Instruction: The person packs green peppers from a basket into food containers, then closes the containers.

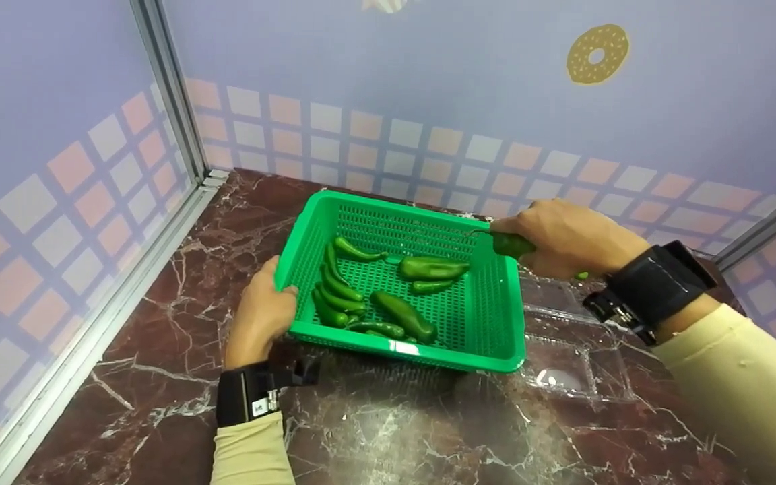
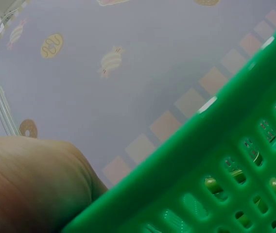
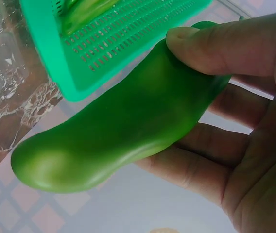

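A green plastic basket point(image 1: 401, 350) with slotted walls stands tilted on the table, several green peppers point(image 1: 405, 315) inside it. My left hand point(image 1: 263, 310) grips the basket's left rim; in the left wrist view part of that hand point(image 2: 36, 182) shows beside the rim point(image 2: 177, 145). Above the basket's right end, my right hand point(image 1: 560, 236) holds a large green pepper point(image 1: 512, 244). In the right wrist view the thumb and fingers point(image 3: 211, 51) pinch this pepper point(image 3: 113, 121) near its stem end, and its rounded tip points away from the palm.
A clear plastic tray point(image 1: 563, 364) with compartments lies on the dark red marbled tabletop point(image 1: 159, 397), right of the basket. Behind stands a purple wall point(image 1: 395, 67) with checkered tiles, meeting a side wall point(image 1: 44, 87) at a metal corner post point(image 1: 171, 87).
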`<action>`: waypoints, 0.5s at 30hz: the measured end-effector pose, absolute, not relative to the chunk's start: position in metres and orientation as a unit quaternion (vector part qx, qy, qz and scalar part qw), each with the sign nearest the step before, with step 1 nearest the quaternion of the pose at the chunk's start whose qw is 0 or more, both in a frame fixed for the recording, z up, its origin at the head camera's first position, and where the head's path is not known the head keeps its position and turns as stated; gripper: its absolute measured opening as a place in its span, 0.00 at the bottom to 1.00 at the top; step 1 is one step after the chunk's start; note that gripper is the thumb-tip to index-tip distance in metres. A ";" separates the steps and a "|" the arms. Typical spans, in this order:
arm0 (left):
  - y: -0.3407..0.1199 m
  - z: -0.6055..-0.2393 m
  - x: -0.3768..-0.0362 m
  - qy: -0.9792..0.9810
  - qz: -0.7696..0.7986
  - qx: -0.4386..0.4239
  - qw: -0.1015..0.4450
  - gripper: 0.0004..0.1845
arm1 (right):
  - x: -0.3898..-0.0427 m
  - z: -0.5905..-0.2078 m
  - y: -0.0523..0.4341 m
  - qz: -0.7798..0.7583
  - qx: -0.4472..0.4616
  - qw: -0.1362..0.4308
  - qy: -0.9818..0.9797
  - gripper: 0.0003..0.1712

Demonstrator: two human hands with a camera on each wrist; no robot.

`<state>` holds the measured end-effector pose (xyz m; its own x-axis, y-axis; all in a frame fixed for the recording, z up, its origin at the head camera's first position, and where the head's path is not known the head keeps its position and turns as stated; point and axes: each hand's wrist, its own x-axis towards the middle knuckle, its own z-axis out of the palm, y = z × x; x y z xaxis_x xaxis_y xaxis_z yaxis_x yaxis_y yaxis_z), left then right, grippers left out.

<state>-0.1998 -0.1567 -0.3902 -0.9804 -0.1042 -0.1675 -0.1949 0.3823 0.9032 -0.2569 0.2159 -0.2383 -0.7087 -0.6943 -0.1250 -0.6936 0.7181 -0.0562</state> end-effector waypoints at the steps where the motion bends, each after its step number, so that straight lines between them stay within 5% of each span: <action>1: -0.157 -0.390 -0.200 0.831 0.547 -0.088 0.043 0.35 | -0.257 -0.238 0.217 -0.003 -0.374 0.069 0.925 0.13; 12: -0.159 -0.389 -0.202 0.828 0.550 -0.089 0.062 0.36 | -0.257 -0.236 0.232 0.011 -0.358 0.067 0.931 0.16; 15: -0.159 -0.390 -0.202 0.828 0.550 -0.093 0.063 0.37 | -0.257 -0.235 0.239 0.014 -0.352 0.066 0.934 0.27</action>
